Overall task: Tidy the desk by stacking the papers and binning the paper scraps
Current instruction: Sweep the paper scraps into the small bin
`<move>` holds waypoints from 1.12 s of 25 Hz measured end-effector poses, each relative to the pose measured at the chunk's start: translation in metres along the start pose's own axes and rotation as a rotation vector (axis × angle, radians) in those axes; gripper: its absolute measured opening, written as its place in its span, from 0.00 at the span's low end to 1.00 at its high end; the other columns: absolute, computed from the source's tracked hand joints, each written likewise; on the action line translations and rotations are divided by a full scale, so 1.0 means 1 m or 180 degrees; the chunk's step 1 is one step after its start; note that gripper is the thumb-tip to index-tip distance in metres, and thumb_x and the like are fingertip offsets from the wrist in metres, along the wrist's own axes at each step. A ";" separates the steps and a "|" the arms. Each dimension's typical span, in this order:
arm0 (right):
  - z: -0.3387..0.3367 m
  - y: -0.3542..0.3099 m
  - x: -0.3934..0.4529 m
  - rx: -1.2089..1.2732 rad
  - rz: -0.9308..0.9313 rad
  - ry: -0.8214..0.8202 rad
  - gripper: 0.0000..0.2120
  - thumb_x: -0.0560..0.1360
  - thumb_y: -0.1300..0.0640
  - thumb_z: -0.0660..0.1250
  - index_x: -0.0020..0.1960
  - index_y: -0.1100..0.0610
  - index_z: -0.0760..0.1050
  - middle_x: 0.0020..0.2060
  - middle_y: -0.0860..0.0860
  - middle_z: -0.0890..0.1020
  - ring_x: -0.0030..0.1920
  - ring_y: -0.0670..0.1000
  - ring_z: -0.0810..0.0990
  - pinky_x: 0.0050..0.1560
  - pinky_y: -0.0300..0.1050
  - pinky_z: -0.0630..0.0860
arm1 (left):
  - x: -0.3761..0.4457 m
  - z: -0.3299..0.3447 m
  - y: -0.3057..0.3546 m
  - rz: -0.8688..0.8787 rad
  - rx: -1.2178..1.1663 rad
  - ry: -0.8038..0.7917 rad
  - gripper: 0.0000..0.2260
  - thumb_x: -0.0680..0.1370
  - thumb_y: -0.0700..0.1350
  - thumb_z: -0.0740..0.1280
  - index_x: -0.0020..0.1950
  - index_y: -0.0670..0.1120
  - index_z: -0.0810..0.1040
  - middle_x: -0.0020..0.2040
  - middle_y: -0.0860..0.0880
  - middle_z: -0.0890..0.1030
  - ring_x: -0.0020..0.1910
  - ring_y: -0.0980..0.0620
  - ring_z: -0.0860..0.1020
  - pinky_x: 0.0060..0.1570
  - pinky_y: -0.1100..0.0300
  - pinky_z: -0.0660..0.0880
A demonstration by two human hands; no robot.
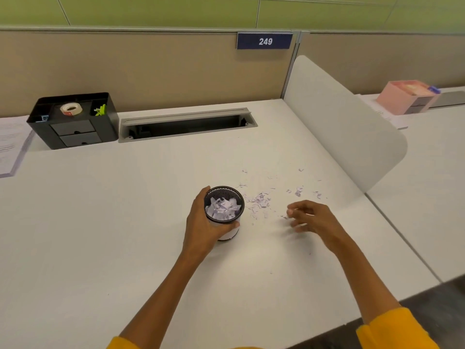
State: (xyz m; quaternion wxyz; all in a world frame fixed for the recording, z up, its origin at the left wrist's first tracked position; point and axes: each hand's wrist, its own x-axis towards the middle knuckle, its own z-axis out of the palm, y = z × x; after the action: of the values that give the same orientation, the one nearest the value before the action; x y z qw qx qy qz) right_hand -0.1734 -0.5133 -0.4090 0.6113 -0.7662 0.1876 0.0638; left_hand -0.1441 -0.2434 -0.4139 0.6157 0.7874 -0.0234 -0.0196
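Note:
A small black mesh bin (224,197) stands on the white desk (100,235), holding several crumpled white paper scraps (222,207). My left hand (201,227) grips the bin from its left side, thumb across its front. Tiny pale paper scraps (261,201) lie scattered on the desk to the right of the bin. My right hand (312,219) hovers low over these scraps, fingers loosely curled, its fingertips at a small scrap (284,217); whether it pinches that scrap I cannot tell. A stack of printed papers (11,144) lies at the far left edge.
A black desk organiser (75,122) with a tape roll sits at the back left. An open cable tray (186,124) runs along the back. A white divider panel (344,127) bounds the desk on the right; beyond it stands a pink box (405,99).

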 end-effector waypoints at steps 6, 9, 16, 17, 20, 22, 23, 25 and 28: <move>-0.018 0.008 -0.010 -0.1476 0.1094 0.0389 0.30 0.57 0.59 0.83 0.53 0.54 0.72 0.38 0.55 0.77 0.29 0.53 0.78 0.31 0.40 0.75 | 0.003 0.007 -0.001 0.0014 0.0074 -0.0056 0.44 0.61 0.41 0.81 0.71 0.51 0.63 0.66 0.53 0.71 0.60 0.59 0.70 0.54 0.74 0.64; 0.002 0.001 -0.006 -0.1190 0.0861 0.0278 0.31 0.59 0.69 0.79 0.57 0.57 0.71 0.37 0.54 0.75 0.24 0.51 0.79 0.27 0.37 0.76 | 0.003 0.009 -0.002 0.0035 0.0057 -0.0107 0.44 0.60 0.42 0.81 0.72 0.51 0.62 0.67 0.53 0.70 0.62 0.58 0.69 0.56 0.71 0.64; 0.053 -0.013 0.043 -0.0652 0.0277 0.0229 0.26 0.63 0.74 0.74 0.59 0.63 0.75 0.34 0.53 0.74 0.32 0.54 0.78 0.45 0.53 0.82 | 0.009 -0.011 -0.017 -0.0018 0.0140 -0.0405 0.52 0.55 0.51 0.82 0.74 0.57 0.57 0.63 0.59 0.71 0.63 0.58 0.70 0.62 0.60 0.67; 0.057 -0.013 0.049 -0.0648 0.0152 0.0195 0.25 0.63 0.73 0.74 0.58 0.62 0.76 0.36 0.53 0.75 0.35 0.54 0.78 0.49 0.56 0.81 | 0.010 -0.019 -0.020 -0.0053 0.0218 -0.0438 0.53 0.54 0.54 0.81 0.73 0.57 0.58 0.64 0.58 0.71 0.63 0.58 0.69 0.62 0.59 0.66; 0.064 -0.017 0.061 -0.1054 -0.0318 0.0490 0.18 0.68 0.66 0.73 0.57 0.60 0.78 0.45 0.56 0.76 0.41 0.54 0.77 0.46 0.44 0.77 | 0.014 -0.044 -0.026 0.0014 0.0624 -0.0593 0.48 0.57 0.51 0.82 0.73 0.55 0.62 0.65 0.56 0.69 0.64 0.59 0.66 0.64 0.61 0.63; 0.068 -0.015 0.066 -0.1889 -0.0664 0.0673 0.17 0.72 0.60 0.71 0.60 0.56 0.77 0.57 0.57 0.74 0.55 0.55 0.75 0.54 0.43 0.70 | 0.018 -0.059 -0.032 0.0252 0.1080 -0.0451 0.37 0.65 0.49 0.78 0.71 0.51 0.66 0.66 0.55 0.68 0.64 0.60 0.66 0.63 0.65 0.61; 0.070 -0.012 0.069 -0.2256 -0.0733 0.0524 0.19 0.73 0.59 0.69 0.64 0.54 0.75 0.64 0.57 0.71 0.64 0.57 0.70 0.61 0.45 0.67 | 0.022 -0.066 -0.038 0.0359 0.1254 -0.0279 0.31 0.69 0.48 0.75 0.70 0.49 0.68 0.66 0.54 0.69 0.64 0.58 0.67 0.62 0.65 0.61; 0.077 -0.005 0.072 -0.2963 -0.0756 -0.0019 0.24 0.76 0.59 0.65 0.70 0.50 0.68 0.73 0.56 0.62 0.72 0.58 0.60 0.70 0.48 0.58 | 0.027 -0.074 -0.052 0.0393 0.1420 0.0076 0.24 0.73 0.48 0.71 0.67 0.47 0.71 0.67 0.50 0.71 0.66 0.52 0.69 0.63 0.61 0.63; 0.084 0.004 0.067 -0.3649 -0.0967 -0.0329 0.28 0.76 0.65 0.59 0.73 0.48 0.63 0.75 0.54 0.60 0.73 0.58 0.58 0.71 0.50 0.60 | 0.028 -0.075 -0.066 0.0250 0.1579 0.0366 0.20 0.75 0.47 0.69 0.66 0.45 0.73 0.70 0.47 0.68 0.71 0.48 0.64 0.67 0.52 0.62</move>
State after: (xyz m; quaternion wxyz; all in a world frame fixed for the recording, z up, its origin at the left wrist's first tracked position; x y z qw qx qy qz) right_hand -0.1022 -0.4471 -0.4549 0.1107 -0.9882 -0.0185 0.1040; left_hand -0.1113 -0.1566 -0.4604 0.4044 0.9126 -0.0230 0.0555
